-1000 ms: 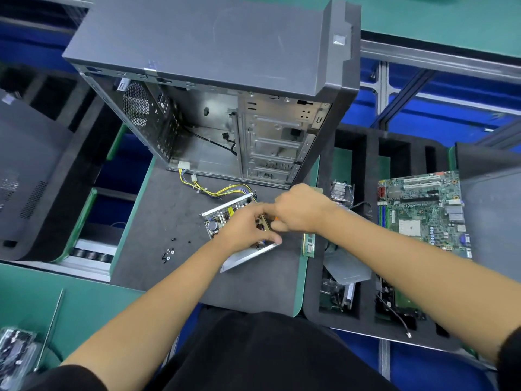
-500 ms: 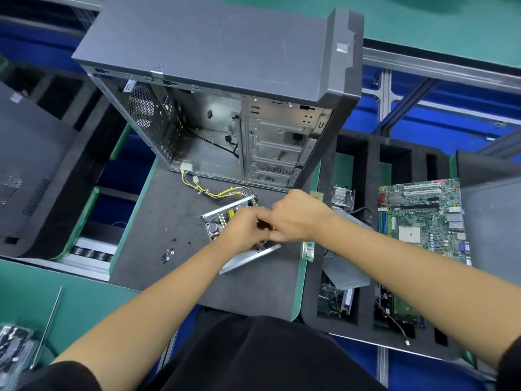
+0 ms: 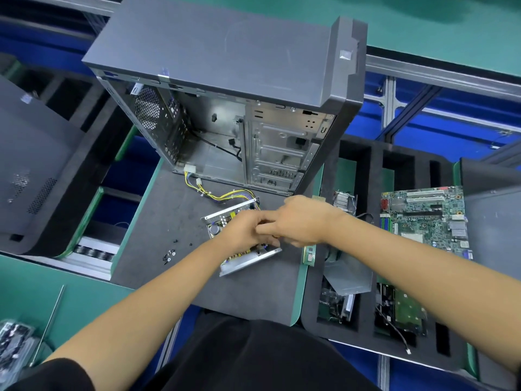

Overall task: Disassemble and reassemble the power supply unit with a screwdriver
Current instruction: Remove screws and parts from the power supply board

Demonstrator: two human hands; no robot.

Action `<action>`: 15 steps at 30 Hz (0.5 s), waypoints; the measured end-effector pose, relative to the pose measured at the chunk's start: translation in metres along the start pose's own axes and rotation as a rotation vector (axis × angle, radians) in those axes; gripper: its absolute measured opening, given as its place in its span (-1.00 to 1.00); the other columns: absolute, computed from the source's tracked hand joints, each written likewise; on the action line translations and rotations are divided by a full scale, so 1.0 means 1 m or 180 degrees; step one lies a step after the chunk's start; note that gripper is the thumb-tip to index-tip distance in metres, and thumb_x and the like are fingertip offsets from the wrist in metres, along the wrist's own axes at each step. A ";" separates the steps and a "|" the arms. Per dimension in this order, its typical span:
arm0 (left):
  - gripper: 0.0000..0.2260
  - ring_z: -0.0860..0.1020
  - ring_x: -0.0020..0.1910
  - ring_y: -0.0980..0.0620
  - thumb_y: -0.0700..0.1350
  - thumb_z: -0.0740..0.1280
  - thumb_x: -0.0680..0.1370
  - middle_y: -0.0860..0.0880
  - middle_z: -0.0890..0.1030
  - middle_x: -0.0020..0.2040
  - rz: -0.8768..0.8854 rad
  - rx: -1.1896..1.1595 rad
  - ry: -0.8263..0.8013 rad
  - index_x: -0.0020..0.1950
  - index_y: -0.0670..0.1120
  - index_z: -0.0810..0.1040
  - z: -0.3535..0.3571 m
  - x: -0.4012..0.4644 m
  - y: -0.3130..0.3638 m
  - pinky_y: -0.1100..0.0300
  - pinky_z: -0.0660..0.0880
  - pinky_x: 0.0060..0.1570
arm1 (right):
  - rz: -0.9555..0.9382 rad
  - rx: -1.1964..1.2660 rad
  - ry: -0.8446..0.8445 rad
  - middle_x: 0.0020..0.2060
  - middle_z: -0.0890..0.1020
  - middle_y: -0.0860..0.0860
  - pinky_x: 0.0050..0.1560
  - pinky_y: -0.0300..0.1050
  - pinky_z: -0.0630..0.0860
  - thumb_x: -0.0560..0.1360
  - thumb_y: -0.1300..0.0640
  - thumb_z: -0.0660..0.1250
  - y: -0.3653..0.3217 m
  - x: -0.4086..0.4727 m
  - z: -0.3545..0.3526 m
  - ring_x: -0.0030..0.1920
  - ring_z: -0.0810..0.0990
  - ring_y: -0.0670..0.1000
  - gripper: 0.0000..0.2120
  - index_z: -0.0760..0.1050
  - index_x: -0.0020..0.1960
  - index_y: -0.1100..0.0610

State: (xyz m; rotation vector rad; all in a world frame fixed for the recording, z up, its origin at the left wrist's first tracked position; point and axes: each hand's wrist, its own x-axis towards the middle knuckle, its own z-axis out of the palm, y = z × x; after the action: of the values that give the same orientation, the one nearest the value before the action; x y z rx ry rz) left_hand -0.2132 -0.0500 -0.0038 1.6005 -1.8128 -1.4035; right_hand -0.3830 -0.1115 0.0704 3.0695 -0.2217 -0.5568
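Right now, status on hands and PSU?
Both hands meet over open PSU on mat; fingers curled, grip unclear. Loose screws lie left. Nothing in the way.

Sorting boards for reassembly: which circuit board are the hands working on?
The power supply board in its open metal tray on the grey mat, not the motherboard lying right.

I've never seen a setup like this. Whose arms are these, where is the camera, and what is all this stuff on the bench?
No robot here: a person's two bare arms, filmed by a wide-angle camera worn on their head, looking down. Both hands, left hand and right hand, meet over an opened power supply unit lying on a dark mat. What the fingers pinch is hidden. Its yellow wires run toward the empty computer case standing behind. Loose black screws lie to the left; a green motherboard rests in a foam tray on the right.
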 end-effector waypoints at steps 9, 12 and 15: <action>-0.79 0.47 -0.35 0.29 -0.17 0.64 0.32 0.18 0.61 -0.37 0.0035 -0.0061 0.0267 -0.25 0.08 0.66 0.005 -0.001 0.003 0.27 0.38 -0.31 | 0.0322 -0.0068 0.0172 -0.16 0.54 0.05 -0.43 -0.05 0.33 0.58 -0.13 0.11 -0.002 0.001 0.003 -0.46 0.30 0.12 -0.70 0.32 0.21 0.02; -0.70 0.49 -0.33 0.29 -0.09 0.66 0.32 0.20 0.63 -0.33 0.0053 -0.0002 0.0088 -0.20 0.27 0.63 0.000 -0.001 0.004 0.31 0.40 -0.29 | 0.0079 -0.0004 0.0018 0.00 0.58 0.02 -0.38 -0.04 0.36 0.61 0.02 0.18 0.003 0.000 -0.003 -0.42 0.32 0.12 -0.90 0.32 0.10 0.00; -0.68 0.60 -0.18 0.09 0.05 0.71 0.20 0.12 0.67 -0.22 -0.0036 -0.0121 0.0409 -0.19 0.18 0.65 0.004 0.000 0.006 0.15 0.49 -0.14 | 0.0514 -0.0156 -0.0059 -0.13 0.65 0.06 -0.37 -0.07 0.25 0.63 -0.06 0.14 0.003 0.007 -0.004 -0.39 0.35 0.13 -0.79 0.40 0.10 0.06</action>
State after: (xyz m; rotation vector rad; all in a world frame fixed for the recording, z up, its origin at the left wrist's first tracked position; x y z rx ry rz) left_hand -0.2200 -0.0489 -0.0004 1.6444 -1.6967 -1.3004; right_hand -0.3755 -0.1154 0.0720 2.9646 -0.4445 -0.5732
